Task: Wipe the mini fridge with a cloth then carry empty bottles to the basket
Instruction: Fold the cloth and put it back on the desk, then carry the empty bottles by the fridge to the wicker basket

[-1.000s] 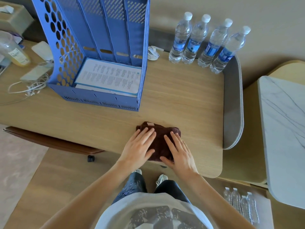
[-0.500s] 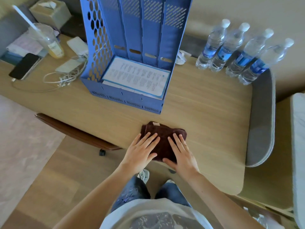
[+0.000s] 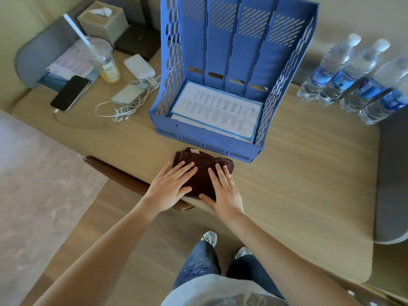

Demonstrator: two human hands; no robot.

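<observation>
The left hand (image 3: 170,186) and right hand (image 3: 225,192) lie flat side by side, fingers straight and slightly spread, pressing on a folded dark brown cloth (image 3: 203,162) at the near edge of a wooden desk (image 3: 298,184). Just behind the cloth stands a blue file rack (image 3: 198,138) holding a printed sheet (image 3: 217,111). Four plastic bottles (image 3: 341,79) line the desk's far right corner.
</observation>
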